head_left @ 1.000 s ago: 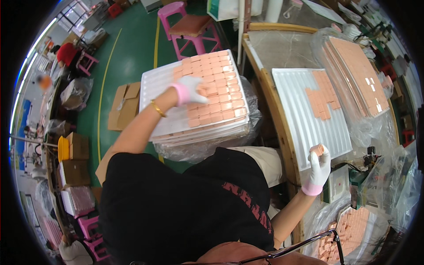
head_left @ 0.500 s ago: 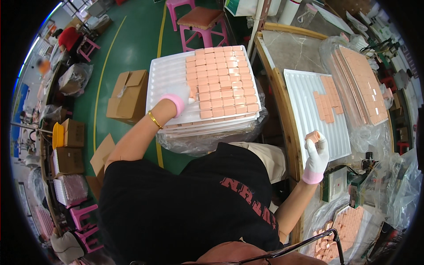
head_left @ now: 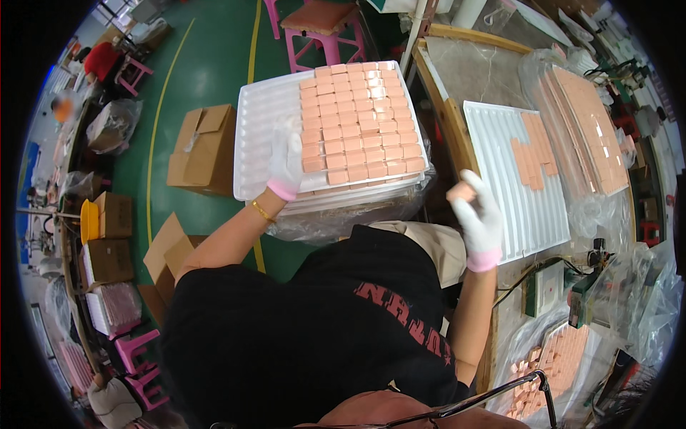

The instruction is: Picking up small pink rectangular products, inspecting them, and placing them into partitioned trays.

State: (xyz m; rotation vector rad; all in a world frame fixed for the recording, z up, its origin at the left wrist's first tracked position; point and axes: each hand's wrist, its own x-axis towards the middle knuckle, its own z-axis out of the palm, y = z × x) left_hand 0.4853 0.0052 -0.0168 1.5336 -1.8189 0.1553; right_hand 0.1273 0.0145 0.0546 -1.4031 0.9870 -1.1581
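Head view: right hand (head_left: 481, 223) pinches a peach block (head_left: 459, 191) at its fingertips; left hand (head_left: 286, 159) over white tray (head_left: 250, 146), blurred, grip unclear; block probably light, stiff, slick; best held by opposite sides.

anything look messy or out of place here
Yes: at lower right, a loose pile of peach pieces lies jumbled at odd angles, while the peach blocks on the white tray by the left hand sit in tidy rows.

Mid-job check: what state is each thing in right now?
Left tray: partly filled.
Left hand: gloved, over that tray; grip unclear.
Right hand: gloved, gripping a peach piece.
Right tray: partly filled.
Nearer cardboard box: flap raised.
Padded stool: unoccupied.
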